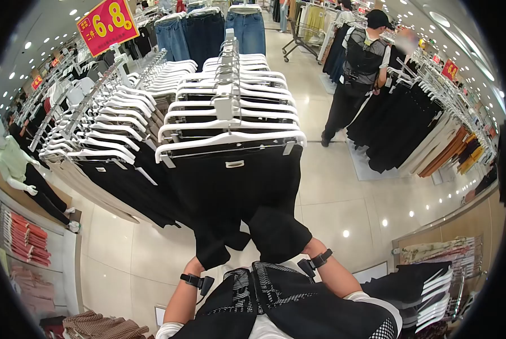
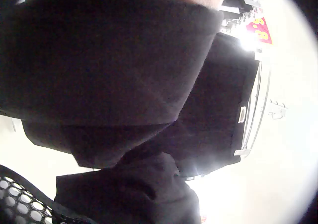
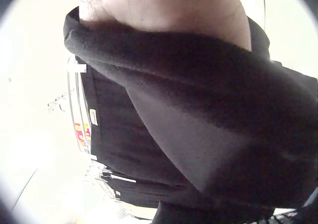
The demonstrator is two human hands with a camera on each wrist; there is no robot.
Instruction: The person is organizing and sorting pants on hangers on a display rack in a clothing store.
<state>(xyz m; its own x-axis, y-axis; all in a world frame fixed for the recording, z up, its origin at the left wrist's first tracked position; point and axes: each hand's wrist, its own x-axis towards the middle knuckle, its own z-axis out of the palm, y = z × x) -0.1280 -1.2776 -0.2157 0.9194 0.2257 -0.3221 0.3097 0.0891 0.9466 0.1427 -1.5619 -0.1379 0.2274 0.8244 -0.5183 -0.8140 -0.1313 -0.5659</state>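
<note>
Black trousers (image 1: 236, 178) hang by the waistband from clips on a white hanger (image 1: 230, 138) at the front of a rack. Both trouser legs are drawn toward my body. My left hand (image 1: 194, 265) is at the lower end of one leg, the black cloth covering its fingers. The other leg's end covers most of my right hand (image 1: 315, 247). In the left wrist view, a broad fold of the trouser leg (image 2: 109, 60) hides the hand below the wrist. Dark fabric (image 3: 198, 99) likewise wraps over the hand in the right wrist view. I cannot tell how the fingers lie.
Racks of white hangers (image 1: 114, 121) with dark and beige garments stand to the left, under a red price sign (image 1: 107, 27). A person (image 1: 360, 68) stands at the right beside hanging black clothes (image 1: 383, 127). More garments (image 1: 414, 282) hang low at my right. A mannequin (image 1: 18, 158) is far left.
</note>
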